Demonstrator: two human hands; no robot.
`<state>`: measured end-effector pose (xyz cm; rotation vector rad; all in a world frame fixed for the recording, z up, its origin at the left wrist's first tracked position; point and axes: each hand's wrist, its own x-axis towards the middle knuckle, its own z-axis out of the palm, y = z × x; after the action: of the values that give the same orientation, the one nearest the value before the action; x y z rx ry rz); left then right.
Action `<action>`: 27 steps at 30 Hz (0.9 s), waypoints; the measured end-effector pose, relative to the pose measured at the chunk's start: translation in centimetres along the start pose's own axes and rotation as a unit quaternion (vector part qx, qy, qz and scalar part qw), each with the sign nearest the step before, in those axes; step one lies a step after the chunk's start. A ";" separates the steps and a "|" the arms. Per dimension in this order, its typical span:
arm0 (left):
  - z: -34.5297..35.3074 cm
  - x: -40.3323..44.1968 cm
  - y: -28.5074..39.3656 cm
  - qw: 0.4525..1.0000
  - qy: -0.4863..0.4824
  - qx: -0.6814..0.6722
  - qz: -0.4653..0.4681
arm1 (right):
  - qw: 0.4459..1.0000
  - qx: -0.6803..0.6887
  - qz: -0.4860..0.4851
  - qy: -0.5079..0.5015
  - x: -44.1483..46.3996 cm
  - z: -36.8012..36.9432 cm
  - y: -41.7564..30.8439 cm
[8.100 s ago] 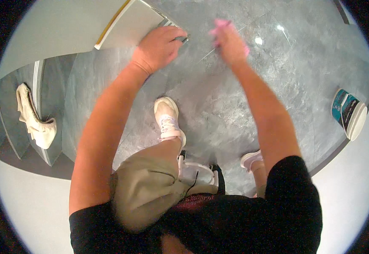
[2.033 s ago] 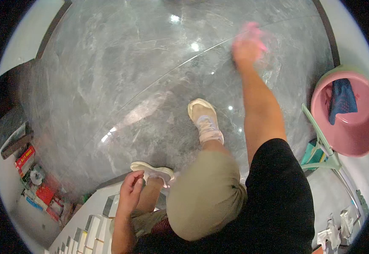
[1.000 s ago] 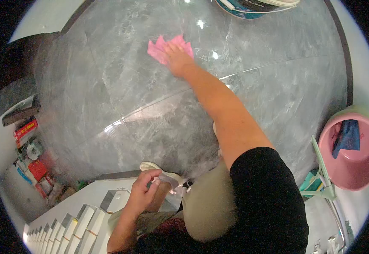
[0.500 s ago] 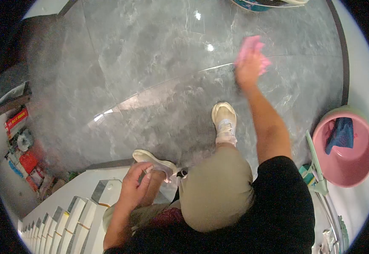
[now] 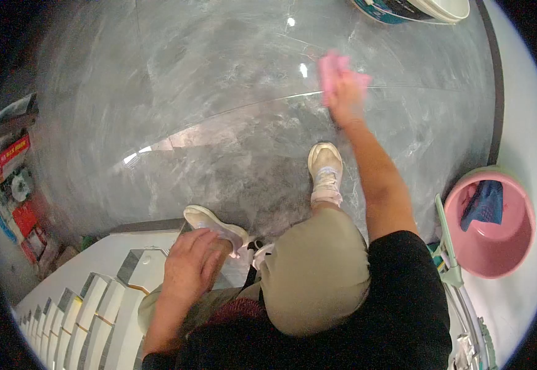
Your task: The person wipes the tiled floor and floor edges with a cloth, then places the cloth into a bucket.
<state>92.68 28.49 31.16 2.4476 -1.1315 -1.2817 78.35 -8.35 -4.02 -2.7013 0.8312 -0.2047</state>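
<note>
My right hand presses a pink cloth against the grey marbled floor, slightly blurred by motion. Its fingers lie over the cloth, which spreads out past the fingertips. My left hand hangs low over my shin, beside my left shoe. Its fingers are bent and held together; what they hold, if anything, is hidden. Between the two hands my right shoe stands on the floor.
A pink basin with a blue cloth inside stands at the right, beside a pale green handle. At the top right is a white-rimmed bucket. White slatted shelving fills the lower left; packages lie at the far left.
Over the last second, my right hand and the pink cloth went right across the floor, then slightly back left. The bucket shows more than half a second ago as the view shifted.
</note>
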 end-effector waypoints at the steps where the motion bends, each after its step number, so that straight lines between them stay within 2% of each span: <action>1: 0.1 -0.1 -0.1 0.999 0.011 0.043 0.018 | 0.997 -0.051 0.028 0.047 -0.5 0.1 1.7; 2: 0.3 -0.3 -0.1 0.999 0.011 0.042 0.016 | 0.997 -0.049 0.027 0.046 -0.4 1.0 1.6; 4: 1.1 -0.2 -0.2 0.999 0.006 0.018 0.039 | 0.972 -0.125 0.156 0.123 1.1 2.2 0.3; 6: 1.9 -0.1 -0.8 0.998 -0.012 0.025 0.058 | 0.961 -0.102 0.165 0.196 4.5 2.3 -4.2; 8: 1.8 0.0 -0.8 0.996 -0.046 0.031 0.074 | 0.985 0.065 0.162 0.004 7.6 3.7 -8.1; 9: 1.5 0.2 -0.1 0.996 -0.037 0.023 0.074 | 0.989 0.034 0.110 -0.089 9.2 5.4 -10.6; 11: 1.2 0.4 0.6 0.997 -0.017 0.019 0.075 | 0.984 0.003 0.047 -0.171 10.9 7.2 -13.2; 12: 0.9 0.6 0.6 0.997 -0.030 0.023 0.071 | 0.992 0.006 -0.096 -0.083 10.9 8.6 -13.9; 13: 0.7 0.8 0.5 0.997 -0.043 0.027 0.066 | 0.971 0.008 -0.238 0.008 11.7 6.7 -15.4; 14: 0.2 0.9 0.8 0.997 -0.037 0.028 0.062 | 0.979 0.101 -0.102 -0.145 13.2 4.5 -15.4; 15: -0.5 0.9 1.3 0.998 -0.023 0.035 0.053 | 0.936 0.186 0.038 -0.295 14.6 -0.6 -15.6; 16: -1.1 1.0 1.6 0.998 -0.008 0.043 0.045 | 0.965 0.255 0.008 -0.061 13.7 3.4 -11.3; 18: -1.9 1.4 2.2 0.999 0.009 0.037 0.038 | 0.990 0.123 0.054 0.038 14.8 3.2 -4.0; 19: -2.1 1.3 2.4 0.999 0.015 0.031 0.038 | 0.994 0.053 0.042 0.084 14.8 4.9 1.1; 21: -1.8 1.5 2.1 0.999 0.010 0.026 0.039 | 0.966 0.003 0.115 0.231 15.6 2.4 2.6; 22: -1.6 1.6 2.0 0.999 0.010 0.023 0.041 | 0.966 0.003 0.115 0.231 16.0 2.8 2.6; 24: -1.2 1.5 1.6 0.999 -0.007 0.032 0.034 | 0.949 -0.155 0.246 0.124 17.2 3.9 1.4; 25: -1.2 1.7 1.5 0.998 -0.023 0.043 0.030 | 0.956 -0.239 0.168 0.002 17.9 2.5 -0.5; 27: -1.4 2.1 1.9 0.998 -0.030 0.046 0.037 | 0.975 -0.182 0.082 -0.093 18.5 0.8 -5.8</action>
<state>93.41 25.41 31.53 2.4211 -1.3122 -1.3173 96.79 -14.13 -2.00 -2.9009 1.1209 0.2597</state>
